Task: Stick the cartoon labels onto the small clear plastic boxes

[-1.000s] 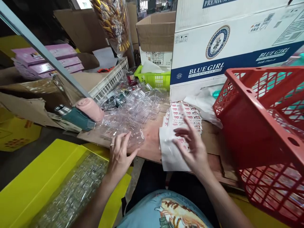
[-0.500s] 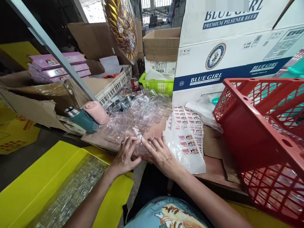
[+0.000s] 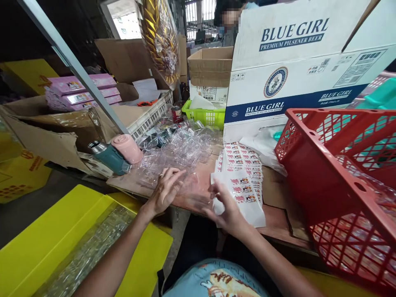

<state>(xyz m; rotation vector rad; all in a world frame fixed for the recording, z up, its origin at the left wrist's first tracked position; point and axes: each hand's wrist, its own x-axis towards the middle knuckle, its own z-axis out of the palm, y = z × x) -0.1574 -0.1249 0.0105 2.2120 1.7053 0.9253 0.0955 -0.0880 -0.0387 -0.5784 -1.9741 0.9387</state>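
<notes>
My left hand [image 3: 167,190] is at the table's front edge, fingers stretched out and holding nothing I can see. To its right, my right hand [image 3: 227,208] is smeared by motion, thumb and fingers apart, beside a backing sheet of cartoon cat stickers [image 3: 246,190]. Between the hands lies a faint, blurred clear plastic piece [image 3: 193,183]; its outline is hard to make out. Beyond them spreads a heap of clear plastic boxes [image 3: 185,142]. More printed sticker sheets [image 3: 236,154] lie fanned under the front one.
A red plastic basket [image 3: 328,165] stands at the right, before a white beer carton [image 3: 278,78]. At left are a teal flask [image 3: 108,158], a pink cup [image 3: 127,147] and a yellow box [image 3: 58,222] of clear packs. A green basket [image 3: 207,116] sits behind.
My hands have parted: the right moved right and towards the sticker sheets, the left stayed near its place. The small white-and-pink piece under my fingertips no longer shows. The view shifted slightly.
</notes>
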